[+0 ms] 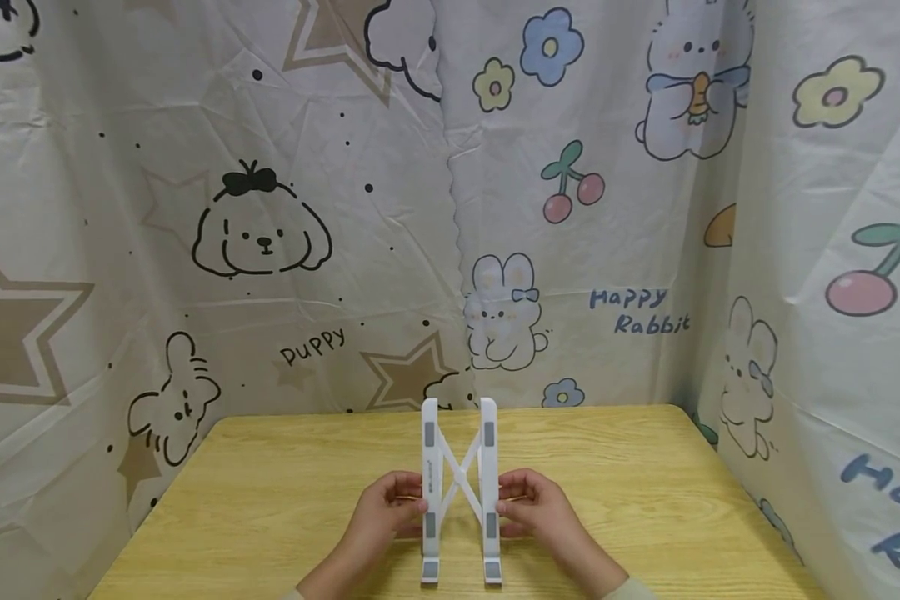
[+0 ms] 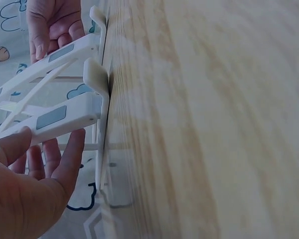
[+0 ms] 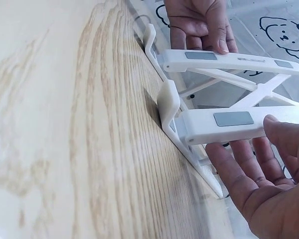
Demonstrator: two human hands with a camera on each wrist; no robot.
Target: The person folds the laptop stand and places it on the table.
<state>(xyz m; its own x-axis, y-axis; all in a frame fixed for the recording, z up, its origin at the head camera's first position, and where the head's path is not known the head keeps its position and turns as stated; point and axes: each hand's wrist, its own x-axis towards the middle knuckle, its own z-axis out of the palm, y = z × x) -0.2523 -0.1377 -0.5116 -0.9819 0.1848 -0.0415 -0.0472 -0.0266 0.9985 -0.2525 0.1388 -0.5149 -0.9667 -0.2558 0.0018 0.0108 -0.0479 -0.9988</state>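
A white folding laptop stand (image 1: 430, 475) with grey pads stands on the table, its two long side bars joined by an X-shaped brace (image 1: 460, 475). My left hand (image 1: 382, 510) grips the left bar, thumb on top and fingers beneath it, as the left wrist view shows. On the other side my right hand (image 1: 540, 506) holds the right bar in the same way; the right wrist view shows its thumb (image 3: 279, 128) against the bar's upper edge. Upturned lips (image 3: 168, 102) stick up at the stand's near ends. The fingertips under the bars are partly hidden.
A light wood-grain table (image 1: 285, 467) spreads around the stand on both sides. Behind it and at the sides hang cream curtains (image 1: 390, 250) printed with puppies, rabbits, stars and cherries, close to the table's edges.
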